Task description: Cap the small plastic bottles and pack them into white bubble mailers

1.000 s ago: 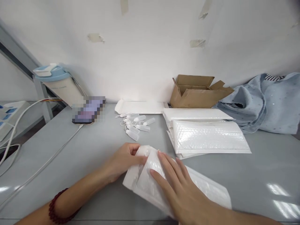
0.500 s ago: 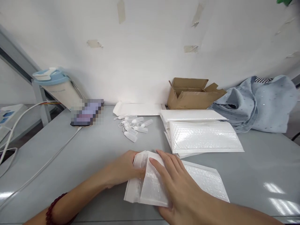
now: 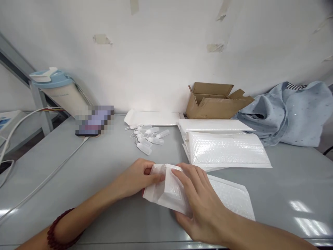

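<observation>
A white bubble mailer (image 3: 177, 194) is held between my two hands near the front of the table, its flap end toward the left. My left hand (image 3: 140, 178) grips that end, the thumb pressed on the flap by the opening and the fingers behind. Across the mailer's right part lies my right hand (image 3: 200, 201), fingers over the top and thumb below, closed around it. Whatever may be inside the mailer is hidden. Another bubble mailer (image 3: 231, 196) lies flat on the table, partly behind my right hand.
Several small translucent squeeze bottles (image 3: 148, 137) lie beyond my hands. Stacked bubble mailers (image 3: 226, 149) sit to their right, before an open cardboard box (image 3: 218, 107) and a light blue cloth (image 3: 293, 114). At left are a phone (image 3: 95, 121) on a cable and a tumbler (image 3: 62, 92).
My left thumb has shifted up and right along the flap. The mailer's left end has lifted and bent a little, and the whole view has tilted slightly downward.
</observation>
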{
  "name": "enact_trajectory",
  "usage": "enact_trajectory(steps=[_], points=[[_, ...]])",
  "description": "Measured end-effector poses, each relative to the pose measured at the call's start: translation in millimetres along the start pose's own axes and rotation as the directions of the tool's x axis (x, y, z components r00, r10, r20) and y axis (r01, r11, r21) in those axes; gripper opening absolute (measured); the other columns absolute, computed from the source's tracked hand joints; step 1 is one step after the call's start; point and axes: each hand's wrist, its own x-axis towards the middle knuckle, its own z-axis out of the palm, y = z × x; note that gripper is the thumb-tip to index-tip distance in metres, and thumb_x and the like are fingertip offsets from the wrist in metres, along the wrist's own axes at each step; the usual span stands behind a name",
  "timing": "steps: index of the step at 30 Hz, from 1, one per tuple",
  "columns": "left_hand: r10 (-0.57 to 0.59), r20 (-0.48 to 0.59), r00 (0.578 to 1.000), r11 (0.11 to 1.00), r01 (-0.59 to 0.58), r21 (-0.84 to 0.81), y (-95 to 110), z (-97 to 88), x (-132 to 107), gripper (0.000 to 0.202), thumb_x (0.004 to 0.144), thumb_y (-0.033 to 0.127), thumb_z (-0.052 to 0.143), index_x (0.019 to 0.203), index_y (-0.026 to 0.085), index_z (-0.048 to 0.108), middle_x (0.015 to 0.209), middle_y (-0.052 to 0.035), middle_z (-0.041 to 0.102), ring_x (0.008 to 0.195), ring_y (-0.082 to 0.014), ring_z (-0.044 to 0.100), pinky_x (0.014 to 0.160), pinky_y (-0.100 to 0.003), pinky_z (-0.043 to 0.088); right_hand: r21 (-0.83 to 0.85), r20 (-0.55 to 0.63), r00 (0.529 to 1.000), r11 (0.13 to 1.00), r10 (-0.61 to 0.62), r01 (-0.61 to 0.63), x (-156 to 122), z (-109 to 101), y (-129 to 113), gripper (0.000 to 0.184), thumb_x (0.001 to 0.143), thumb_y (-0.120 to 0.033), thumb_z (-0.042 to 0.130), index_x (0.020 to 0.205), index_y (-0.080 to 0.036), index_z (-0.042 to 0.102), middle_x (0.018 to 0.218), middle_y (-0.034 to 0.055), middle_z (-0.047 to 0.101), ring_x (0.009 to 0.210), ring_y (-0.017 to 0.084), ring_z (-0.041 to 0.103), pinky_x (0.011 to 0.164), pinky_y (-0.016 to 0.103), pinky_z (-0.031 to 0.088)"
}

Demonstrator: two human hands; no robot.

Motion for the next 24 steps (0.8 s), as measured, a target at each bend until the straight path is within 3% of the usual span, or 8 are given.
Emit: enact_trajectory(steps=[4,7,14,18,19,21,23,24], points=[[0.052,0.027,0.998,0.998,-0.053,0.035,3.2,2.0,-1.2,0.027,0.077,0.033,0.056,0.059,0.017,0.045,0.056,0.0061,0.034,0.052,-0.0084,0.031,0.046,-0.02,0.024,-0.022,-0.033,0.998,0.999,-0.046,0.045,-0.2,0.2,-2.4,0.075,0.063,-0.013,0.053,0.133,-0.008,0.028,0.128,0.0206,0.031,0.112,0.037,0.034,0.089,0.056,0.034],[0.048,0.016,0.999,0.997,-0.049,0.055,2.3,2.7,0.0,0.026,0.075,0.027,0.055,0.056,0.017,0.04,0.055,0.0061,0.03,0.052,-0.0082,0.028,0.046,-0.02,0.022,-0.068,-0.048,0.996,0.995,-0.072,0.068,-0.3,1.6,-3.0,0.072,0.063,-0.011,0.053,0.131,-0.006,0.03,0.127,0.0217,0.032,0.111,0.037,0.035,0.088,0.057,0.035],[0.04,0.008,0.999,0.988,-0.04,0.146,-3.8,-6.6,3.1,0.026,0.074,0.027,0.054,0.053,0.018,0.042,0.047,0.0064,0.036,0.043,-0.0088,0.037,0.041,-0.02,0.025,-0.11,-0.026,0.997,0.991,-0.074,0.071,0.9,-0.5,3.4,0.058,0.07,-0.013,0.055,0.125,-0.008,0.037,0.122,0.0196,0.037,0.108,0.034,0.038,0.085,0.052,0.043],[0.131,-0.074,0.989,0.921,-0.094,0.378,-5.6,-24.0,-2.9,0.025,0.08,0.034,0.053,0.062,0.017,0.058,0.052,0.0029,0.052,0.049,-0.0129,0.05,0.046,-0.022,0.035,-0.155,-0.035,0.997,0.986,-0.07,0.064,1.0,-0.5,5.7,0.055,0.069,-0.013,0.055,0.122,-0.009,0.04,0.121,0.0201,0.038,0.107,0.034,0.039,0.083,0.052,0.045],[0.203,-0.138,0.969,0.871,-0.114,0.477,-6.5,-30.1,-3.9,0.024,0.082,0.034,0.052,0.067,0.017,0.062,0.057,0.0013,0.058,0.054,-0.0143,0.053,0.05,-0.023,0.038,-0.17,-0.041,0.997,0.983,-0.072,0.064,0.9,-0.3,5.7,0.055,0.069,-0.012,0.055,0.122,-0.009,0.041,0.121,0.0204,0.038,0.106,0.034,0.039,0.081,0.052,0.045],[0.382,-0.257,0.888,0.733,-0.122,0.67,-9.6,-42.6,-3.7,0.022,0.085,0.032,0.049,0.083,0.018,0.066,0.075,-0.0023,0.067,0.064,-0.0167,0.058,0.059,-0.025,0.042,-0.18,-0.054,0.996,0.982,-0.074,0.064,0.6,-0.2,5.0,0.055,0.067,-0.012,0.054,0.121,-0.008,0.042,0.119,0.0208,0.039,0.104,0.034,0.04,0.079,0.05,0.046],[0.519,-0.264,0.813,0.605,-0.131,0.785,-14.2,-52.9,-0.5,0.024,0.088,0.027,0.045,0.101,0.019,0.064,0.1,-0.0055,0.067,0.079,-0.0192,0.061,0.068,-0.028,0.045,-0.17,-0.055,0.996,0.983,-0.074,0.064,0.4,-0.5,3.7,0.055,0.066,-0.012,0.054,0.12,-0.008,0.042,0.118,0.0204,0.04,0.103,0.034,0.041,0.078,0.049,0.047],[0.558,-0.226,0.799,0.557,-0.158,0.816,-16.7,-56.3,1.9,0.027,0.089,0.025,0.044,0.108,0.02,0.061,0.111,-0.006,0.065,0.088,-0.0205,0.061,0.074,-0.029,0.047,-0.164,-0.053,0.996,0.984,-0.074,0.065,0.4,-0.7,3.1,0.056,0.066,-0.012,0.054,0.12,-0.009,0.043,0.118,0.0202,0.04,0.103,0.033,0.041,0.078,0.049,0.047]])
